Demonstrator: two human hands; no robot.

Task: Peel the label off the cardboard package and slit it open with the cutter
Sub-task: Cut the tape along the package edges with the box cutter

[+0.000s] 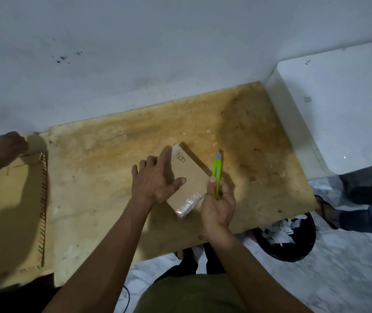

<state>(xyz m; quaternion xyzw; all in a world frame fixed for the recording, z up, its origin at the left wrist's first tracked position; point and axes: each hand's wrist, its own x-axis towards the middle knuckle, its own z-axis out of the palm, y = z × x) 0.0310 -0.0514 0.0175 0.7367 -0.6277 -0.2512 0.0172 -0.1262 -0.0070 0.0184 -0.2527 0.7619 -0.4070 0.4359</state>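
Since the cardboard package (188, 179) lies flat mid-table with its long axis running roughly 11 to 5 o'clock, looks like the slit wants to follow that right-hand long edge. No label to be seen on the top face, just some scrawled writing near the far end, plus clear tape or film wrapped over both short ends. Left hand (155, 181) pressing down from 9 o'clock, fingers splayed flat, gripping nothing, thumb lying across the top. Right hand (217, 205) at about 4 o'clock, curled tight round the green cutter (217, 175), blade pointing off to 12 and sitting just beside that right edge. Can't tell if steel touches cardboard yet. Right hand clearly nearer the cut line. Stained wooden table (112, 154) all around.
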